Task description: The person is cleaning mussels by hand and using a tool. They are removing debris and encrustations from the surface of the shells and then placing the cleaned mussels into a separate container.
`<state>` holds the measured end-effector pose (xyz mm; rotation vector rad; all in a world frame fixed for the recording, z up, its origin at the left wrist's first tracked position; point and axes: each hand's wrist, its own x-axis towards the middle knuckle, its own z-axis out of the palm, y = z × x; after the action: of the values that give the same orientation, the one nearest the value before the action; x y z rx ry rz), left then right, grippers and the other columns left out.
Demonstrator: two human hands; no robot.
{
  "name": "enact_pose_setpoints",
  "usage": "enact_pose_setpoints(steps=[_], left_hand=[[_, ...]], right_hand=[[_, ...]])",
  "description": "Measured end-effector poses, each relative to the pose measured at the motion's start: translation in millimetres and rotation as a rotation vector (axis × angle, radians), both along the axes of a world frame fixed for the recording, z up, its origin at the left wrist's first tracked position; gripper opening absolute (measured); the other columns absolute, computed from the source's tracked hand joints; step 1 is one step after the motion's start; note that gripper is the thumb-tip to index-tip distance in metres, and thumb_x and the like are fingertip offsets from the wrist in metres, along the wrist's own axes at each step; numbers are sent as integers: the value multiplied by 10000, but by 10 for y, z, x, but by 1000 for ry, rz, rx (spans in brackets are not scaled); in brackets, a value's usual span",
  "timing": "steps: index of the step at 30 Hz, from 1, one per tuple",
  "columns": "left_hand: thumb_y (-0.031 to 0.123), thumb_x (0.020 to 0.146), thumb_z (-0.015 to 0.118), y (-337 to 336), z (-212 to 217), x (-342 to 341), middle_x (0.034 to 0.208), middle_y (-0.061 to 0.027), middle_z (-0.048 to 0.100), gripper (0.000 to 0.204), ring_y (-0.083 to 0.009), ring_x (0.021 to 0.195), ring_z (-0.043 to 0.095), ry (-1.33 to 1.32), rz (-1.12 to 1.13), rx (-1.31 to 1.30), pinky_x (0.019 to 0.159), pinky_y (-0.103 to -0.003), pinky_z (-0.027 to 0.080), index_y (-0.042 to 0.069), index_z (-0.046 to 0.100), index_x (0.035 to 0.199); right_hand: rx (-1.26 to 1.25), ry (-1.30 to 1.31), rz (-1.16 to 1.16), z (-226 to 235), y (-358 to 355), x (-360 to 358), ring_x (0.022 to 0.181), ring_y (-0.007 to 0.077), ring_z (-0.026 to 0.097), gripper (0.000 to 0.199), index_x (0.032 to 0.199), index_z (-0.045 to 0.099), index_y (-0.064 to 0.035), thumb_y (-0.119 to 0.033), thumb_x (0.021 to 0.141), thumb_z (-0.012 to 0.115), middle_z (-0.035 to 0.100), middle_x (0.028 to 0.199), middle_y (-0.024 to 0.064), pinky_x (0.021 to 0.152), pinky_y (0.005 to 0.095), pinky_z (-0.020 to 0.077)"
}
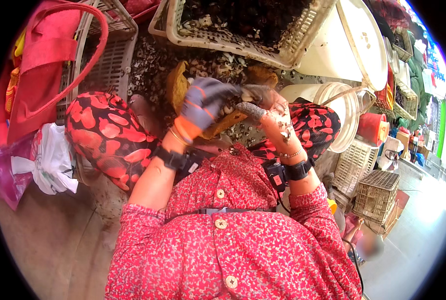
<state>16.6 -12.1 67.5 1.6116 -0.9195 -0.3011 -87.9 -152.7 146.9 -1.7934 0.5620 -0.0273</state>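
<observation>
My left hand [203, 104], in a grey glove with an orange cuff, reaches toward my right hand over my lap. Its fingers are bent together and blurred by motion. My right hand [268, 102] is curled, with dark coverings on its fingers and bits of debris on the skin. A small pale-brown piece [246, 95] shows where the fingertips meet; its kind is unclear. Beneath both hands is a yellow-brown container [177, 86], partly hidden by them. Beyond it, pale and dark scraps [220, 62] are strewn over the floor.
A pale plastic crate [243, 49] of dark pieces stands ahead. White buckets [340, 117] are at right, near a red bucket [370, 128] and stacked crates [378, 195]. A red bag [45, 65] and white plastic bag [53, 160] lie left. Another person [355, 235] is at lower right.
</observation>
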Motion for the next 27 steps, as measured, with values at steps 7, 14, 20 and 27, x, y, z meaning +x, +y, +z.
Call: enact_pose_setpoints(steps=[7,14,20,27], left_hand=[[-12,688,583,41,-104,31,845,-80,593,330,-282,837,531,-84,63,-2,781,-376,436,130,672,972],[-65,694,568,85,-355,73,906,-119,578,357,-303,871,540,21,181,209,803,-362,442,83,658,1006],[26,682,587,10,-222,38,885,-99,590,325,-296,881,532,-78,125,25,781,-367,446,146,674,970],[32,716,594,63,-448,84,923,-99,628,291,-259,907,577,425,242,144,786,-333,458,97,672,988]], right_hand=[[-191,10,85,10,-40,4,775,125,601,273,945,620,-51,-152,720,736,636,863,26,698,258,483],[162,36,-64,145,83,38,834,93,575,339,995,580,-5,-95,715,747,619,895,27,735,241,479],[134,68,-59,36,29,24,842,104,569,371,1026,557,2,-57,713,747,620,908,33,760,253,481],[669,-83,-222,-193,-9,-55,834,136,579,335,1181,474,-37,-109,868,571,600,980,55,587,268,484]])
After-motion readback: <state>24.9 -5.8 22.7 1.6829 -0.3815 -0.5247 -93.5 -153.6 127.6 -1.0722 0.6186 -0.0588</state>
